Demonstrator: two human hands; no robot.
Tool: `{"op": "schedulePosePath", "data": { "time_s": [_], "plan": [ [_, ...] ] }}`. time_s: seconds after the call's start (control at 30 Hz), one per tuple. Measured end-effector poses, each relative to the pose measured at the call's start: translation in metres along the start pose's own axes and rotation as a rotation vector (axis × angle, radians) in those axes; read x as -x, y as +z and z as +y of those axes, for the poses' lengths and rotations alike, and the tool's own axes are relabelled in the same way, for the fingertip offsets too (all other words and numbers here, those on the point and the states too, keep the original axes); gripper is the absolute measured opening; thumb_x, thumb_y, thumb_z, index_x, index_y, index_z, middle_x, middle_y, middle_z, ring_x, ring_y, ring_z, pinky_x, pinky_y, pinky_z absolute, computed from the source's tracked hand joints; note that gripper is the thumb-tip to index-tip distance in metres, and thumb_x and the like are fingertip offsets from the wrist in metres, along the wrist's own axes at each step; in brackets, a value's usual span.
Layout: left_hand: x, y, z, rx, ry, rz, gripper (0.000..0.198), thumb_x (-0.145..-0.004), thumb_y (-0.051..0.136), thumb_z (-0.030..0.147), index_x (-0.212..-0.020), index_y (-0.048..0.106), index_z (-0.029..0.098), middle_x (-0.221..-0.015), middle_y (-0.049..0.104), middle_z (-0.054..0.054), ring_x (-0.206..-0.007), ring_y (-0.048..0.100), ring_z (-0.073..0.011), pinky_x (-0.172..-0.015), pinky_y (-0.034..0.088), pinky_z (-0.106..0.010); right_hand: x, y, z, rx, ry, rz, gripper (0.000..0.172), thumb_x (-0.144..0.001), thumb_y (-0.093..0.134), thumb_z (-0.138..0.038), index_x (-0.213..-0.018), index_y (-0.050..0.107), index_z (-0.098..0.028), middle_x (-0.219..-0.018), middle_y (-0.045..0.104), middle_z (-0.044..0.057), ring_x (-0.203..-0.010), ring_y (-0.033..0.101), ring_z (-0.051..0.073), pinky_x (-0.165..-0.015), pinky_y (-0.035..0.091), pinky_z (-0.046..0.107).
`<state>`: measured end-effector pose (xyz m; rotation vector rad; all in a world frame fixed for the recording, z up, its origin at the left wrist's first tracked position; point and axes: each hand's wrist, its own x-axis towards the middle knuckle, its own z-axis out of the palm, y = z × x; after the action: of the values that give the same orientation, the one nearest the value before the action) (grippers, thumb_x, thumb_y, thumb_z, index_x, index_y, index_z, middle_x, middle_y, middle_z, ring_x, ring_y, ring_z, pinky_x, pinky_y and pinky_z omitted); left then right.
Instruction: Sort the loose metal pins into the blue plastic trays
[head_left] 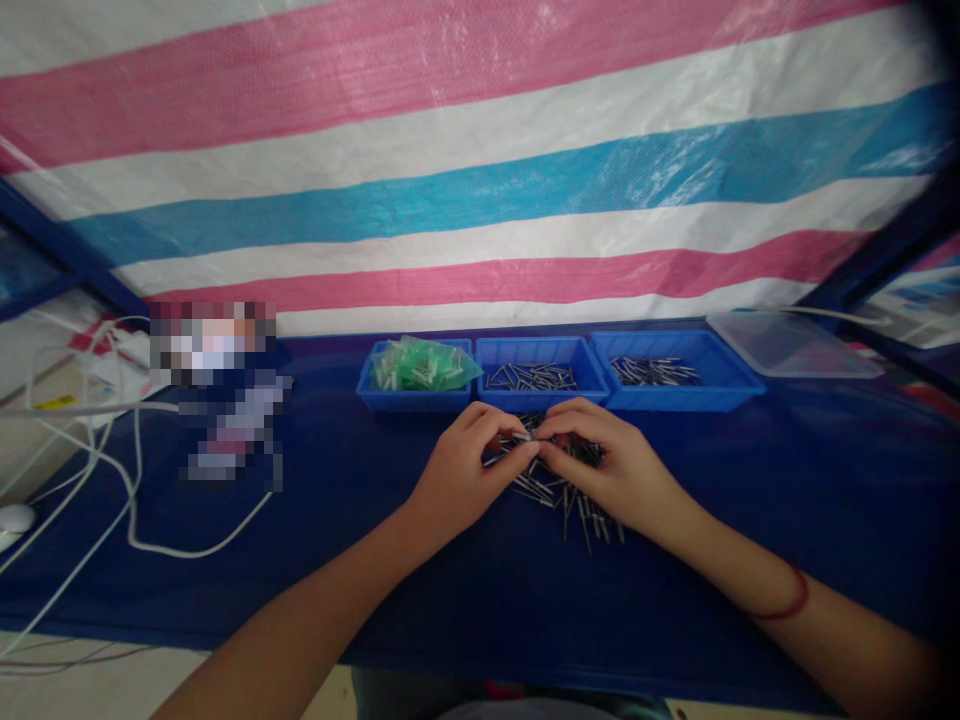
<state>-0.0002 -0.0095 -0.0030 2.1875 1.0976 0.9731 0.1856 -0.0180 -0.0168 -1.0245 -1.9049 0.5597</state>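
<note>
A loose pile of thin metal pins (570,500) lies on the dark blue table cover (375,560) in front of me. My left hand (465,470) and my right hand (600,460) meet over the pile, fingertips pinched together on a small metal pin (521,437). Behind the hands stand three blue trays in a row. The left tray (412,398) holds a clear bag of green and white parts (424,363). The middle tray (540,392) and the right tray (675,395) each hold metal pins.
A clear plastic lid or box (787,345) sits at the back right. White cables (135,500) loop over the table's left side near a white mouse (15,520). A striped pink, white and blue tarp (480,150) hangs behind the table.
</note>
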Motion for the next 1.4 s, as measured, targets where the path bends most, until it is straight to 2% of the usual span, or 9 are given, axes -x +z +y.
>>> {"op": "schedulePosePath", "data": {
  "time_s": [0.13, 0.27, 0.37, 0.6, 0.77, 0.9, 1.03, 1.17, 1.4],
  "plan": [
    [0.000, -0.003, 0.001, -0.070, -0.005, -0.068, 0.020, -0.087, 0.057, 0.033, -0.098, 0.060, 0.017, -0.092, 0.061, -0.003, -0.078, 0.057, -0.0127, -0.070, 0.046, -0.023, -0.004, -0.009, 0.004, 0.086, -0.046, -0.012, 0.009, -0.086, 0.055, -0.022, -0.088, 0.064, -0.022, -0.092, 0.063, 0.005, -0.088, 0.061, 0.018, -0.078, 0.049, 0.033],
    [-0.002, -0.013, -0.001, -0.284, 0.027, -0.206, 0.021, -0.089, 0.053, 0.036, -0.095, 0.061, 0.017, -0.091, 0.063, -0.004, -0.081, 0.058, -0.0152, -0.074, 0.044, -0.027, -0.014, -0.041, 0.016, 0.336, -0.031, 0.178, 0.009, -0.085, 0.054, -0.025, -0.084, 0.063, -0.022, -0.090, 0.064, 0.007, -0.088, 0.060, 0.023, -0.079, 0.048, 0.038],
    [-0.002, -0.022, -0.004, -0.430, 0.038, -0.318, 0.023, -0.088, 0.053, 0.038, -0.084, 0.061, 0.018, -0.086, 0.063, -0.003, -0.078, 0.058, -0.0159, -0.070, 0.043, -0.027, -0.018, -0.070, 0.032, 0.591, 0.045, 0.338, 0.009, -0.083, 0.056, -0.025, -0.078, 0.062, -0.020, -0.086, 0.064, 0.010, -0.084, 0.060, 0.025, -0.075, 0.047, 0.039],
    [0.002, -0.026, -0.007, -0.537, 0.005, -0.450, 0.025, -0.079, 0.063, 0.043, -0.079, 0.061, 0.018, -0.079, 0.061, -0.001, -0.069, 0.058, -0.0147, -0.060, 0.040, -0.024, -0.014, -0.102, 0.066, 0.868, 0.243, 0.393, 0.018, -0.082, 0.053, -0.033, -0.081, 0.064, -0.019, -0.089, 0.063, 0.016, -0.086, 0.056, 0.033, -0.073, 0.041, 0.047],
    [0.001, -0.024, -0.003, -0.568, 0.005, -0.488, 0.014, -0.084, 0.056, 0.029, -0.079, 0.062, 0.018, -0.079, 0.062, -0.002, -0.070, 0.059, -0.0145, -0.062, 0.043, -0.023, -0.015, -0.091, 0.063, 0.895, 0.235, 0.369, 0.023, -0.082, 0.053, -0.036, -0.090, 0.066, -0.018, -0.094, 0.064, 0.016, -0.093, 0.056, 0.033, -0.075, 0.041, 0.046],
    [0.000, -0.026, -0.002, -0.598, 0.014, -0.498, 0.017, -0.088, 0.050, 0.025, -0.080, 0.061, 0.016, -0.082, 0.061, -0.003, -0.072, 0.060, -0.0160, -0.065, 0.045, -0.025, -0.017, -0.070, 0.047, 0.788, 0.077, 0.304, 0.017, -0.083, 0.055, -0.032, -0.085, 0.067, -0.019, -0.090, 0.065, 0.011, -0.090, 0.058, 0.029, -0.079, 0.042, 0.045],
    [-0.002, -0.027, -0.004, -0.522, 0.009, -0.403, 0.021, -0.093, 0.043, 0.029, -0.088, 0.058, 0.016, -0.088, 0.060, -0.004, -0.077, 0.060, -0.0158, -0.071, 0.047, -0.027, -0.015, -0.043, 0.025, 0.533, -0.067, 0.171, 0.013, -0.084, 0.056, -0.029, -0.080, 0.065, -0.021, -0.087, 0.067, 0.007, -0.086, 0.059, 0.025, -0.082, 0.043, 0.044],
    [-0.001, -0.019, -0.001, -0.345, 0.038, -0.262, 0.019, -0.095, 0.039, 0.028, -0.093, 0.055, 0.018, -0.094, 0.059, -0.004, -0.084, 0.058, -0.0150, -0.076, 0.046, -0.026, -0.009, -0.019, 0.005, 0.186, -0.026, 0.008, 0.011, -0.084, 0.058, -0.030, -0.079, 0.064, -0.022, -0.083, 0.067, 0.004, -0.081, 0.061, 0.020, -0.077, 0.048, 0.037],
    [0.002, -0.003, 0.001, -0.236, 0.049, -0.187, 0.018, -0.096, 0.039, 0.027, -0.093, 0.054, 0.017, -0.090, 0.057, -0.004, -0.085, 0.056, -0.0146, -0.077, 0.044, -0.025, -0.001, -0.003, 0.001, -0.068, 0.162, 0.042, 0.017, -0.085, 0.058, -0.036, -0.080, 0.063, -0.020, -0.079, 0.065, 0.004, -0.072, 0.059, 0.017, -0.063, 0.047, 0.031]
  ]
}}
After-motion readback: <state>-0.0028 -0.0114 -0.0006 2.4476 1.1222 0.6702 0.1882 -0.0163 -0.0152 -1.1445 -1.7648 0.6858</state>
